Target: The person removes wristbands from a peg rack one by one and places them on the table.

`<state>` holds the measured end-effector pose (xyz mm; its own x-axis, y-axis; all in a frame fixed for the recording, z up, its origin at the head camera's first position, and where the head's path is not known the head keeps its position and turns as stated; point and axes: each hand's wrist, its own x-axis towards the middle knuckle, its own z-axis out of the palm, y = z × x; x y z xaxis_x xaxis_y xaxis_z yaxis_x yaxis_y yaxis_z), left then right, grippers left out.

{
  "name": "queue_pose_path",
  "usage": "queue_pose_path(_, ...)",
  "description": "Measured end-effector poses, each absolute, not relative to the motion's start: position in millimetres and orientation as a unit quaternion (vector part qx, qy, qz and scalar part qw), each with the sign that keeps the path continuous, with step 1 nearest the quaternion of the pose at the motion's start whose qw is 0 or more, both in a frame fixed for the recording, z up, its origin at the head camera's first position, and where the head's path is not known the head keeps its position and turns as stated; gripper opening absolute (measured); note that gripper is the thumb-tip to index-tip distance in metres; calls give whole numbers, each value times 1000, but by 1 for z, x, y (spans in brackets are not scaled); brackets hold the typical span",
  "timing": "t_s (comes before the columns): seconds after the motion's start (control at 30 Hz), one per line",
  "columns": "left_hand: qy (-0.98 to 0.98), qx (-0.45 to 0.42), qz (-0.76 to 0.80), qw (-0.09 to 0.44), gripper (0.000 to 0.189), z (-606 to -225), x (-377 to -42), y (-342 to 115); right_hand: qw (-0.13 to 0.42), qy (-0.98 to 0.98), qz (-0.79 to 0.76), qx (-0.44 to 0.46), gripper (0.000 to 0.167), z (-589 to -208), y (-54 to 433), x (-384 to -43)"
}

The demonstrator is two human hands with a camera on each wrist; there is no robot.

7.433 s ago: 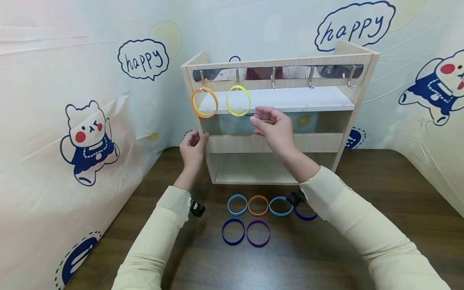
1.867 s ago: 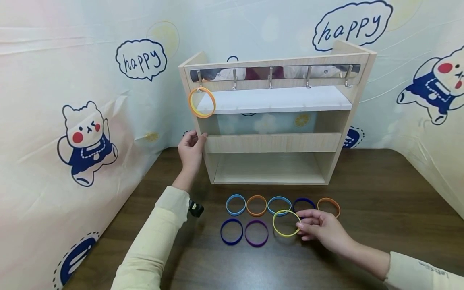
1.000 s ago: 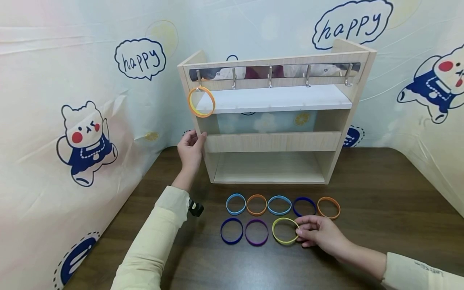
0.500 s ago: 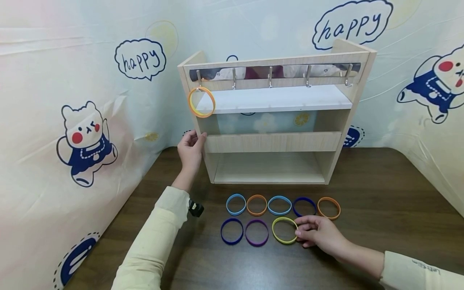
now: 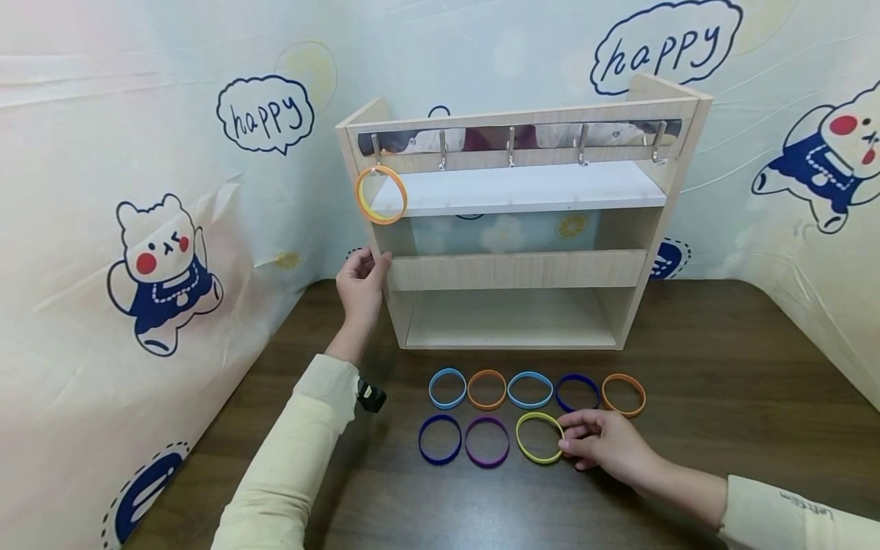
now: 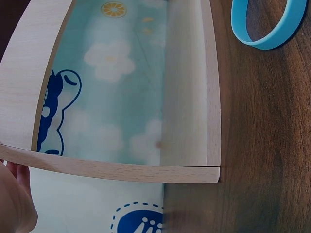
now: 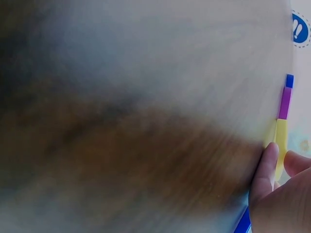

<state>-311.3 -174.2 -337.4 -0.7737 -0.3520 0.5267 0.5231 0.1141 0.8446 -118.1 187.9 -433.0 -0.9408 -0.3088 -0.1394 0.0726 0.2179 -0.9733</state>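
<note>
A yellow silicone wristband point(image 5: 540, 460) lies on the wooden table at the right end of the front row. My right hand point(image 5: 612, 447) pinches its right edge between thumb and fingers, and the right wrist view shows the yellow wristband point(image 7: 281, 145) between them. My left hand point(image 5: 360, 286) grips the left side panel of a small wooden shelf point(image 5: 519, 271); only part of that hand point(image 6: 17, 199) enters the left wrist view. An orange wristband point(image 5: 402, 211) and a yellow one hang together from the leftmost hook.
Beside the yellow wristband lie a purple wristband point(image 5: 487, 464) and a dark blue one point(image 5: 440, 461). Behind them runs a row of light blue point(image 5: 448, 406), orange point(image 5: 486, 407) and dark blue point(image 5: 577, 376) wristbands. A metal hook rail point(image 5: 543, 137) spans the shelf's top.
The yellow wristband hung on the second hook at first; my right hand brought it down to the table, where it now lies. My left hand has stayed on the shelf's side.
</note>
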Motion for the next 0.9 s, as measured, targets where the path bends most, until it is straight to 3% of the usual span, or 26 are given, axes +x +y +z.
queue_pose_path(0.47,-672,-59,-661,329,28,-337,-312,-174,142,767,-620,-80,39,-425,189,-118)
queue_pose_path(0.9,-671,-57,-662,327,28,-336,-311,-174,100,759,-634,-113,40,-401,178,-139)
